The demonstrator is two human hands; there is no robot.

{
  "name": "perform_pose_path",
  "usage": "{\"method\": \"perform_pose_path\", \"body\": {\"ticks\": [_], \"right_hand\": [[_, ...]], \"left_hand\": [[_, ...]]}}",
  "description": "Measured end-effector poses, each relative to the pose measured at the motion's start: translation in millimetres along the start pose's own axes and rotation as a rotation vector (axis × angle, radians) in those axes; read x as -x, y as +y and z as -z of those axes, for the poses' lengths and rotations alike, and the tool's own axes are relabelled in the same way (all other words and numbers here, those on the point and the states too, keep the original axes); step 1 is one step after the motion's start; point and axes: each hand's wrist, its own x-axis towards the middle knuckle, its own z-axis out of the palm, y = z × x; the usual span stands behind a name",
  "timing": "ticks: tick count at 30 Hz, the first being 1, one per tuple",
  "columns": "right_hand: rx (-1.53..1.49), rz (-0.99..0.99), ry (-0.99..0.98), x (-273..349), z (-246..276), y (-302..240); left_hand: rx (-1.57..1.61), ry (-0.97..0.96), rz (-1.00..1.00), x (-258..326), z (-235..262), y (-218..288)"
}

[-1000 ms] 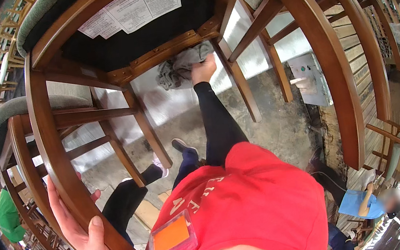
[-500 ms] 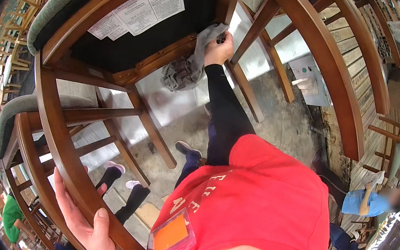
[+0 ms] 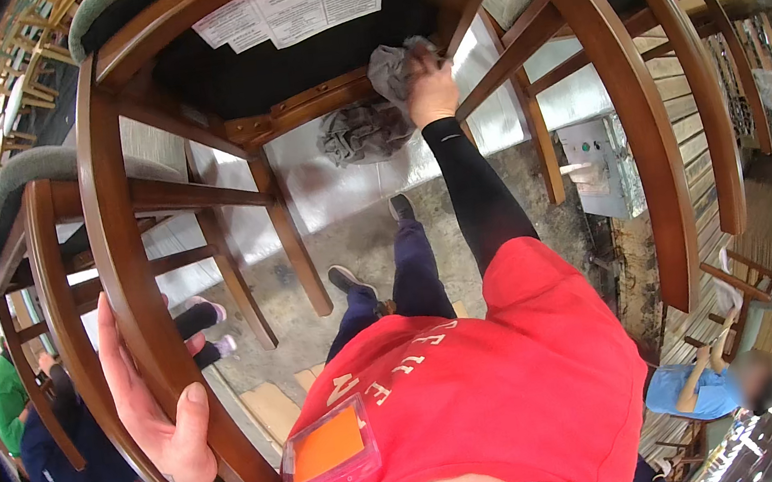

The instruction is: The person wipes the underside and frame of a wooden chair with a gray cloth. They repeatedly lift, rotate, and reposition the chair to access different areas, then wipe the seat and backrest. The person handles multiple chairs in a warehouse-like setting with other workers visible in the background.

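Note:
A brown wooden chair with a grey-green seat is tipped so its dark underside faces me, with white paper labels on it. My left hand wraps round one of its legs, the thumb on the near side and the fingers partly behind the wood. Up at the seat frame, my right hand grips a crumpled grey rag near the corner by another leg; its fingers are blurred. A second bunched grey cloth lies on the silvery surface just below.
More chairs stand close by, one to the left and one to the right. A grey control box is beside wooden slats. Co-workers are near: one in blue at lower right, one in navy at lower left.
My right hand has shifted slightly right and down with the rag, which has come away from the lower cloth. My left hand keeps its hold on the leg.

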Motion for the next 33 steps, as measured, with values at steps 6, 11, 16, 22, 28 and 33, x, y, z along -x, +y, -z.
{"method": "perform_pose_path", "body": {"ticks": [6,11,16,22,28,33], "right_hand": [[0.091,0.266,-0.294,-19,3,16],[0.119,-0.057,-0.366,-5,-20,19],[0.017,-0.043,-0.468,-23,5,-6],[-0.929,-0.599,-0.043,-22,14,-43],[-2.473,-0.763,0.413,-127,96,-68],[-2.291,-0.941,0.408,-165,112,-78]], "left_hand": [[0.032,0.096,0.003,4,-5,-3],[0.093,0.059,-0.002,-3,-5,4],[0.058,0.09,0.008,-1,-5,-2],[0.074,0.068,-0.04,0,-2,-1],[0.074,0.033,-0.023,-6,-1,0],[0.086,0.017,-0.022,-9,3,1]]}}
